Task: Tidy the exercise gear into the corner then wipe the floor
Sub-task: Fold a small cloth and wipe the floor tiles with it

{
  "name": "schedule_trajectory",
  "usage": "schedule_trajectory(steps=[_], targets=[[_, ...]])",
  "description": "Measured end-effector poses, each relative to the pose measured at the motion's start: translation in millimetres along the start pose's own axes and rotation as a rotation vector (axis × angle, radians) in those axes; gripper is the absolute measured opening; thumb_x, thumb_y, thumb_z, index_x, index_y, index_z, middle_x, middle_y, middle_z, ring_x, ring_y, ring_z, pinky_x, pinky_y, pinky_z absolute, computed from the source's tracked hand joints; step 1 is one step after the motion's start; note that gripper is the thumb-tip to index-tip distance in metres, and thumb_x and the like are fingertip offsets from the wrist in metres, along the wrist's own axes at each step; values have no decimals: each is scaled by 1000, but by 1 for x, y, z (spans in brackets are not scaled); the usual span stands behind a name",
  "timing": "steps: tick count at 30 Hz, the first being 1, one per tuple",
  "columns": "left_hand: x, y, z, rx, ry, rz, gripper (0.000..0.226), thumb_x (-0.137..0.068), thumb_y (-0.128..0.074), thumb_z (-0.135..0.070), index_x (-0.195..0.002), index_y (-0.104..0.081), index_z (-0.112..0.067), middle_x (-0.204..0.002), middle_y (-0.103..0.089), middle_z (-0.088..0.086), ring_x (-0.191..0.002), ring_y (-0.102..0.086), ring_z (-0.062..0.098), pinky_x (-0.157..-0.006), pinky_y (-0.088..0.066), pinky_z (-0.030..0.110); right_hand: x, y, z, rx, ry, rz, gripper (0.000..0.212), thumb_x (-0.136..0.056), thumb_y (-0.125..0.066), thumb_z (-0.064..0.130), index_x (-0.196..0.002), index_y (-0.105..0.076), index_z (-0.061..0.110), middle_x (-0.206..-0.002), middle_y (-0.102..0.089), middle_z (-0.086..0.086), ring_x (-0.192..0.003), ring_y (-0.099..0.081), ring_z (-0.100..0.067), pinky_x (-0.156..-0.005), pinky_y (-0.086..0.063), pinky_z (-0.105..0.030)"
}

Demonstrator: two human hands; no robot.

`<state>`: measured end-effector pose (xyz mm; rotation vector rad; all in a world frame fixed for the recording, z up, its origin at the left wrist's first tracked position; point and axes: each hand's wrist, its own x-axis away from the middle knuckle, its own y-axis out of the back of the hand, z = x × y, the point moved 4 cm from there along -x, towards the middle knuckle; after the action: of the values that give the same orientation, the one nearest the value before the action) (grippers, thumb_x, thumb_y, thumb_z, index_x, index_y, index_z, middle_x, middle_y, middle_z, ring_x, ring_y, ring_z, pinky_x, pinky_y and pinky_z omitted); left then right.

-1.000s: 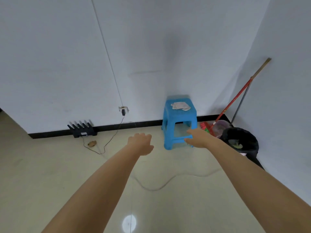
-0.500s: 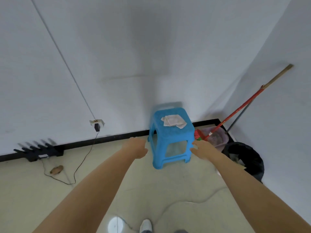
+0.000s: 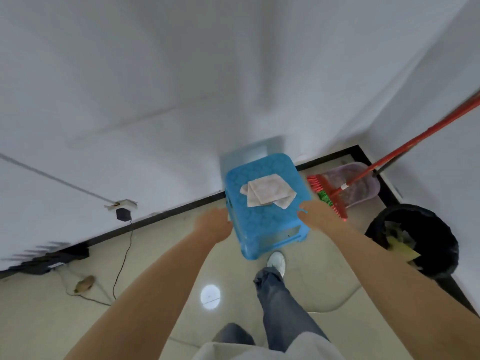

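A bare room corner: white walls, black skirting, pale glossy tile floor (image 3: 161, 255). A blue plastic stool (image 3: 265, 203) stands upright near the corner, seat facing up, its longer side running roughly from the wall toward the person. On the seat lies a crumpled pale cloth (image 3: 267, 194). The left hand (image 3: 214, 224) is at the stool's left edge and the right hand (image 3: 315, 213) at its right edge; both touch the rim, but whether either grip is closed around it I cannot tell. To the right a red broom (image 3: 337, 193) leans with its handle slanting up to the right, head resting in a translucent dustpan (image 3: 363, 188). A black-lined bin (image 3: 415, 242) beside the right wall holds yellowish scraps of rubbish. Compared with half a second ago, the stool is closer and seen more from above, and the hands have reached its sides; a jeans leg and white shoe (image 3: 276, 261) have stepped forward just below it.
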<state>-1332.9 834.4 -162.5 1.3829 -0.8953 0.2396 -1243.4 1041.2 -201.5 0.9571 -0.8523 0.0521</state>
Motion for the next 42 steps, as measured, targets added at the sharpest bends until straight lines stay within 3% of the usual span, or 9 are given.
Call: schedule_trajectory(steps=[16, 19, 22, 24, 28, 31, 35, 38, 42], targets=[[-252, -55, -46, 338, 281, 16, 35, -97, -43, -24, -127, -49, -6, -128, -54, 16, -120, -51, 33, -92, -44, 40, -238, -30, -6, -60, 120, -7, 47, -92, -51, 18, -138, -42, 11, -141, -41, -13, -132, -34, -31, -108, -32, -38], [-260, -71, -42, 407, 305, -29, 35, -95, -45, -23, -127, -51, -10, -125, -57, 13, -115, -55, 32, -88, -45, 37, -243, -47, -10, -10, 265, -190, 41, -77, -68, 20, -115, -63, 6, -118, -57, -20, -114, -51, -37, -95, -41, -44], [-245, -86, -35, 473, 383, -38, 40, -94, -48, -22, -131, -48, -9, -127, -55, 12, -117, -53, 30, -89, -44, 36, -228, -66, -12, 100, 490, -433, 30, -56, -64, 37, -73, -73, 14, -74, -66, -9, -75, -64, -28, -69, -44, -29], [-233, -98, -28, 532, 454, -21, 43, -94, -50, -22, -134, -45, -8, -130, -53, 12, -119, -52, 29, -92, -43, 36, -221, -82, -12, 112, 559, -446, 27, -48, -70, 33, -69, -72, 15, -68, -64, -6, -79, -49, -20, -68, -35, -29], [-226, -107, -23, 646, 456, 14, 42, -94, -51, -18, -135, -46, -8, -129, -57, 8, -116, -56, 23, -91, -43, 29, -222, -100, -3, 53, 546, -323, 30, -40, -88, 14, -65, -71, 14, -66, -62, -7, -79, -40, -19, -61, -50, -27], [-228, -106, -25, 721, 450, 12, 42, -94, -53, -17, -135, -47, -8, -124, -61, 6, -114, -58, 22, -93, -43, 27, -224, -98, -2, -39, 539, -241, 18, -48, -82, 5, -62, -71, 6, -62, -60, -12, -64, -61, -31, -50, -54, -35], [-234, -108, -26, 789, 498, -21, 37, -94, -54, -15, -129, -52, -7, -88, -63, -4, -96, -57, 18, -80, -40, 22, -224, -97, -4, -58, 495, -176, 17, -55, -69, 14, -66, -72, 2, -63, -61, -16, -57, -62, -35, -49, -55, -38], [-238, -113, -26, 813, 518, -17, 29, -93, -52, -11, -120, -59, -4, -111, -66, 9, -107, -59, 23, -78, -39, 21, -224, -97, -1, -26, 487, -210, 11, -55, -68, 9, -63, -72, 3, -61, -61, -15, -55, -63, -33, -48, -53, -34], [-237, -117, -26, 876, 471, 8, 23, -92, -56, -12, -111, -64, -3, -109, -67, 11, -104, -60, 26, -79, -43, 25, -227, -95, 3, -27, 470, -297, 23, -69, -56, 16, -54, -70, 5, -56, -59, -10, -50, -60, -29, -49, -49, -25]])
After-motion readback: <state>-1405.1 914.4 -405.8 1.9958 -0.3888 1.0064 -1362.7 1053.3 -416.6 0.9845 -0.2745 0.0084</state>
